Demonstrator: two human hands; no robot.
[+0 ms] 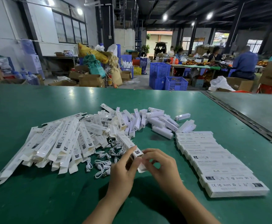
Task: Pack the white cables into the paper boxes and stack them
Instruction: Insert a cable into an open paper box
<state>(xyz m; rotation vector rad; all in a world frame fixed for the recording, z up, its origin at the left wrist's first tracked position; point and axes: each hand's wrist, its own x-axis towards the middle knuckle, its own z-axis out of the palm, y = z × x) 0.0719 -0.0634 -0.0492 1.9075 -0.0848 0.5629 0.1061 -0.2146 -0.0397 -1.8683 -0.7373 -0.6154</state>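
Observation:
My left hand (123, 168) grips a long white paper box (128, 145) near its open end, the box pointing away up-left. My right hand (161, 164) pinches the end flap (142, 167) of that same box. Just left of my hands lie several loose white cables (102, 164) on the green table (51, 199). A fanned heap of flat unfolded boxes (56, 141) sits at the left. To the right runs a neat overlapping row of closed boxes (216, 160). Whether a cable is inside the held box I cannot tell.
A jumble of small white boxes (148, 122) lies beyond my hands at mid-table. A metal seam (245, 120) divides this table from a grey one at right. Blue crates (175, 83), cartons and seated workers (245, 63) fill the hall behind.

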